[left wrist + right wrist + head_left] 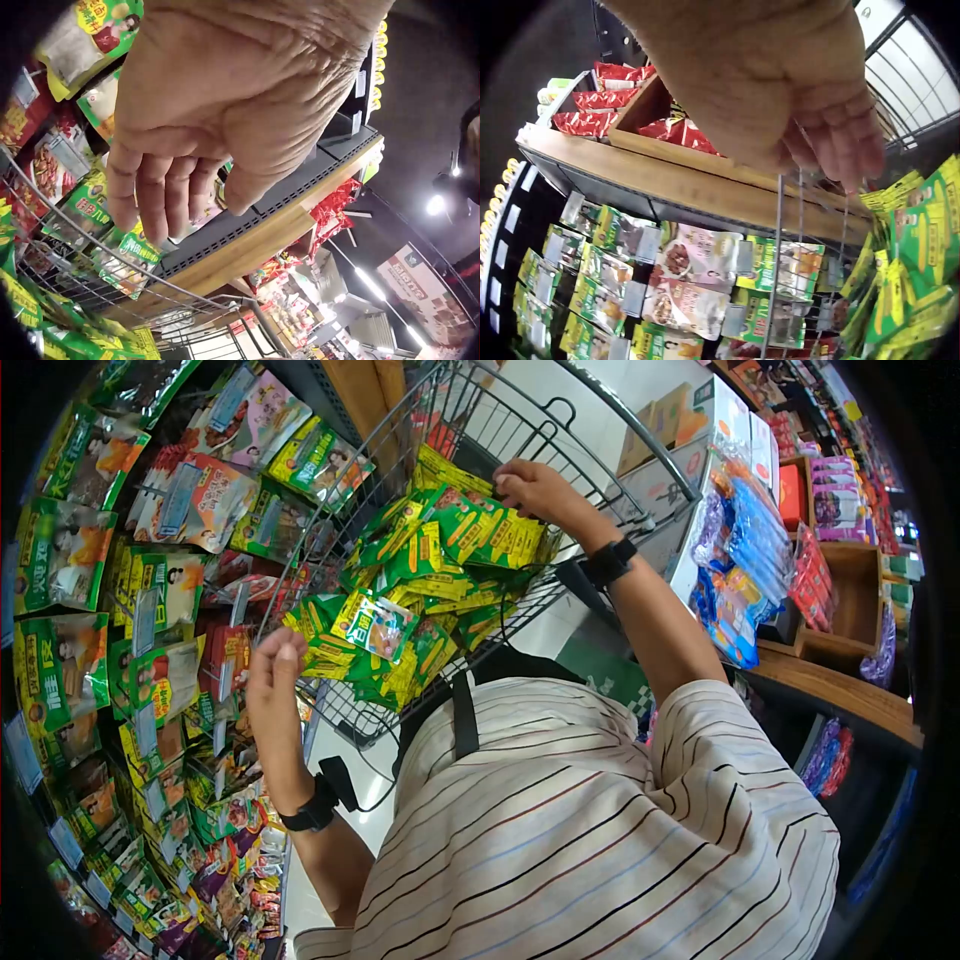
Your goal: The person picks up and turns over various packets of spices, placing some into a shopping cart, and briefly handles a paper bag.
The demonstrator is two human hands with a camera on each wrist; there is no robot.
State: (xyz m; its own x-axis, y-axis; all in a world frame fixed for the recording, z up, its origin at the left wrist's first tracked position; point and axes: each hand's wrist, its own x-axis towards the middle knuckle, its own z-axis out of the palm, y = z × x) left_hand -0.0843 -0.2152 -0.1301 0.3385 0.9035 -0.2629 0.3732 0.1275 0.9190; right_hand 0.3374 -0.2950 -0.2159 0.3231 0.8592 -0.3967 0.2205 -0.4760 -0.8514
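Green and yellow snack packets (425, 555) lie heaped in a wire shopping cart (650, 442). On the near side of the heap, one packet with a pale front (375, 625) faces up. My left hand (272, 685) hovers at the cart's left side, between the heap and the shelf, its fingers loosely bent and nothing in them. Over the far right part of the heap is my right hand (540, 490), palm down and empty, with relaxed fingers. The right wrist view shows that hand (780, 97) above the cart wires, beside the green packets (926, 240).
Hanging snack bags (165, 590) fill the shelf along the left, right beside the cart. Cardboard boxes (690, 465) stand to the right, with blue plastic packs (740, 550) by them. A wooden shelf edge (652, 172) holds red bags (592, 124).
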